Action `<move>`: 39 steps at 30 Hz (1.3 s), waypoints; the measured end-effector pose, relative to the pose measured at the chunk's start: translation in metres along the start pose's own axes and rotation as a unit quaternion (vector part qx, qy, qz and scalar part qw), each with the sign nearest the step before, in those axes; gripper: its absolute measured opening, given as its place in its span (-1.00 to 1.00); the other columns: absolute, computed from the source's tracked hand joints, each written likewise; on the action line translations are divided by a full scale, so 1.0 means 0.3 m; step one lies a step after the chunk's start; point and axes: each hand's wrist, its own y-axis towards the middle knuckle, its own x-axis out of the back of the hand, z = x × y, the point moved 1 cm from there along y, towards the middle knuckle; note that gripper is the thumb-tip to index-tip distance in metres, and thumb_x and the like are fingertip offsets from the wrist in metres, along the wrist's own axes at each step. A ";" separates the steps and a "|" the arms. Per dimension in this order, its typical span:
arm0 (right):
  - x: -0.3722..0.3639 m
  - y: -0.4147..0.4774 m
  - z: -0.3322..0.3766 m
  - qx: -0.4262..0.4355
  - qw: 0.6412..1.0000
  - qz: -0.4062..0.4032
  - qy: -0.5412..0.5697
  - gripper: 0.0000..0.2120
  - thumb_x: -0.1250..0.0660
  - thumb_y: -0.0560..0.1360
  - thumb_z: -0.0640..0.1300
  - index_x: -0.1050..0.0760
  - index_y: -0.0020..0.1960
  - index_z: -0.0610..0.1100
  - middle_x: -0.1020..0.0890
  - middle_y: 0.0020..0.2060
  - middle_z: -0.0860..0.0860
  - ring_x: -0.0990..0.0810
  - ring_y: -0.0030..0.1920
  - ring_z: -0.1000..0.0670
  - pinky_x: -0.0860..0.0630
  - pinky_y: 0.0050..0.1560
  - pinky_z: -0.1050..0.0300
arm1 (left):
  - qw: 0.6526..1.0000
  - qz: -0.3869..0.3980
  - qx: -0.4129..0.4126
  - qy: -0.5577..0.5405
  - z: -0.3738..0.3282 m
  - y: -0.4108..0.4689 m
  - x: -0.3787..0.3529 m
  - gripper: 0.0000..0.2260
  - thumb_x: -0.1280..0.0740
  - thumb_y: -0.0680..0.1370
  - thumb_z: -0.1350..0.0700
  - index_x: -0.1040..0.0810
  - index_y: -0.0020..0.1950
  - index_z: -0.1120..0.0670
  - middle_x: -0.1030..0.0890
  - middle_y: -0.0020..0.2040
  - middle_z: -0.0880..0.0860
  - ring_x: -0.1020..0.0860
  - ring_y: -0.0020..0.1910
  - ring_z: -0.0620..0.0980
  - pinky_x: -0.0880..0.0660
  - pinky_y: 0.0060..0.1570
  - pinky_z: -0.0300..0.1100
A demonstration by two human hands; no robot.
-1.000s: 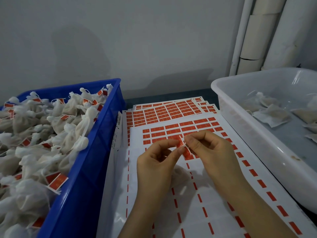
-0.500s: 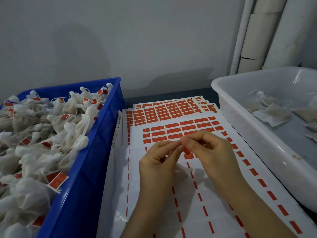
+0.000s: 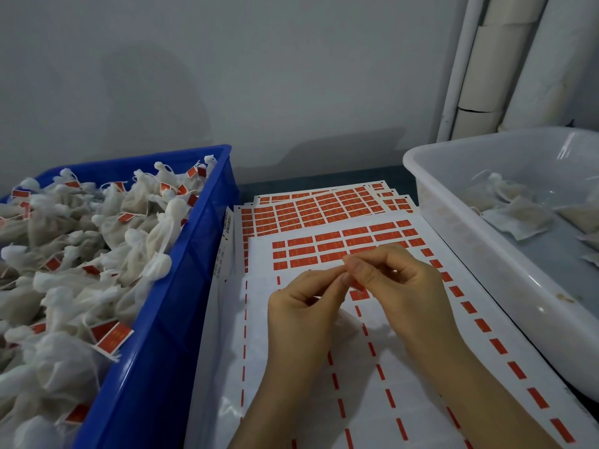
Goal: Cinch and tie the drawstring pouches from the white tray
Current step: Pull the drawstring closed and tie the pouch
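Pinching 1 red label (image 3: 356, 284): 2 hands (image 3: 303, 307) (image 3: 403, 281)

Both bare forearms are seen rising from the lower edge, angled in toward each other. The left hand (image 3: 301, 306) is held back-up, thumb and forefinger stretched out to the right, the other fingers curled under. The right hand (image 3: 402, 280) is set just above and beside it, its fingers (image 3: 366, 264) bent down. The tips of both hands are pressed together, and a small red label (image 3: 357, 284) is pinched there.
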 end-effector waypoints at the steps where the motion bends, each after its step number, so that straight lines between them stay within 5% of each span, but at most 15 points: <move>1: 0.001 0.002 0.002 -0.003 1.000 -0.010 -0.005 -0.77 -0.27 0.24 0.25 -0.50 -0.15 0.23 -0.55 -0.16 0.40 -0.51 -0.07 0.40 -0.39 -0.27 0.59 | 1.000 -0.005 0.013 -0.007 -0.003 0.000 0.001 -0.88 -0.35 0.35 -0.05 -0.60 -0.17 -0.25 -0.65 -0.24 -0.29 -0.61 -0.17 -0.26 -0.49 -0.24 -0.49; 5: 0.004 0.012 0.007 -0.030 0.999 -0.020 -0.019 -0.66 -0.18 0.21 0.33 -0.41 -0.04 0.32 -0.42 -0.15 0.52 -0.50 -0.18 0.39 -0.38 -0.38 0.59 | 0.992 -0.057 0.094 -0.061 -0.001 0.011 0.010 -0.80 -0.35 0.31 -0.13 -0.67 -0.16 -0.12 -0.66 -0.27 -0.19 -0.60 -0.23 -0.25 -0.46 -0.39 -0.47; 9: -0.019 -0.003 0.005 -0.048 0.998 0.041 -0.009 -0.61 -0.23 0.13 0.36 -0.43 -0.07 0.29 -0.50 -0.26 0.55 -0.52 -0.18 0.45 -0.36 -0.36 0.61 | 0.982 -0.089 0.133 -0.097 0.003 0.018 0.019 -0.78 -0.36 0.29 -0.13 -0.67 -0.16 -0.09 -0.67 -0.30 -0.12 -0.62 -0.26 -0.19 -0.47 -0.41 -0.44; 18: -0.039 -0.021 -0.005 -0.043 0.999 0.028 -0.002 -0.82 -0.30 0.21 0.21 -0.47 -0.19 0.25 -0.51 -0.34 0.54 -0.47 -0.20 0.53 -0.32 -0.37 0.64 | 0.977 -0.091 0.133 -0.137 0.003 0.011 0.015 -0.76 -0.37 0.29 -0.11 -0.68 -0.15 -0.04 -0.68 -0.26 -0.07 -0.63 -0.25 -0.12 -0.49 -0.37 -0.41; 39: -0.035 -0.024 -0.016 -0.019 0.999 -0.006 -0.027 -0.90 -0.26 0.27 0.18 -0.46 -0.24 0.22 -0.55 -0.40 0.45 -0.55 -0.25 0.39 -0.33 -0.39 0.62 | 0.982 -0.077 0.106 -0.138 0.015 0.012 0.007 -0.76 -0.35 0.31 -0.13 -0.65 -0.16 -0.03 -0.66 -0.27 -0.07 -0.62 -0.26 -0.12 -0.48 -0.35 -0.44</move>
